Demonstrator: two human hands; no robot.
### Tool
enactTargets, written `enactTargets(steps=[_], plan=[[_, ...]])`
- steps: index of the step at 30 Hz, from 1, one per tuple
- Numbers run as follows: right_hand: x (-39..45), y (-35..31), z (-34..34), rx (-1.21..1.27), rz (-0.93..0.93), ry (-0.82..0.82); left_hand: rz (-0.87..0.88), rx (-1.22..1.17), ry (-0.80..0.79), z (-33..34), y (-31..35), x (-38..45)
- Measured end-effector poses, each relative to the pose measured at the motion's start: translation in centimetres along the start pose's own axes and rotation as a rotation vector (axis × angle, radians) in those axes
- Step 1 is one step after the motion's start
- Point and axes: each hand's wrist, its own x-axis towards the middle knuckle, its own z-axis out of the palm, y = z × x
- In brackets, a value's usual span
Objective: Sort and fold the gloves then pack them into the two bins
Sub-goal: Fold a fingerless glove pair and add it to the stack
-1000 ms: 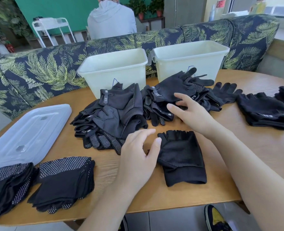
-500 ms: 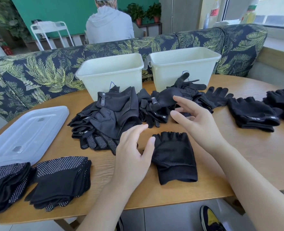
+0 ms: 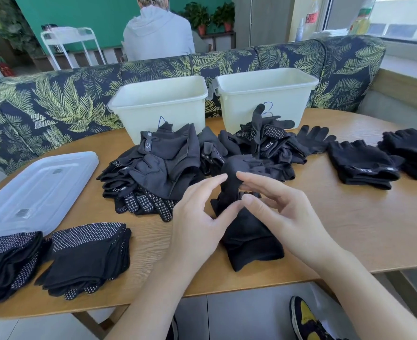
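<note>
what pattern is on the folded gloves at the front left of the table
Black with small white grip dots, clearest in the head view on the folded gloves.

Clear lid (image 3: 36, 190) on table (image 3: 374, 229) (leaf-print sofa (image 3: 55, 104) behind).

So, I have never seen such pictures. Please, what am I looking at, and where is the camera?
There is no machine. A person wears one camera on the head, looking down at their own two hands. The left hand and right hand pinch a black glove between them, part lifted off the wooden table. Behind lies an unsorted pile, then two pale bins. Folded stacks sit left and right, beside a clear lid.
</note>
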Motion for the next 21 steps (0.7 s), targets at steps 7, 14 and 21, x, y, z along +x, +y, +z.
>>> enactTargets(steps=[7,14,21], plan=[[0.1,0.0,0.6,0.027,-0.053,-0.096,-0.244,-0.248,0.098,-0.2,0.2,0.6],[0.7,0.7,0.4,-0.049,-0.12,0.037,-0.542,-0.76,0.157,-0.2,-0.3,1.5],[0.8,0.1,0.3,-0.078,0.047,0.364,-0.635,-0.972,0.188,-0.3,1.0,1.6]])
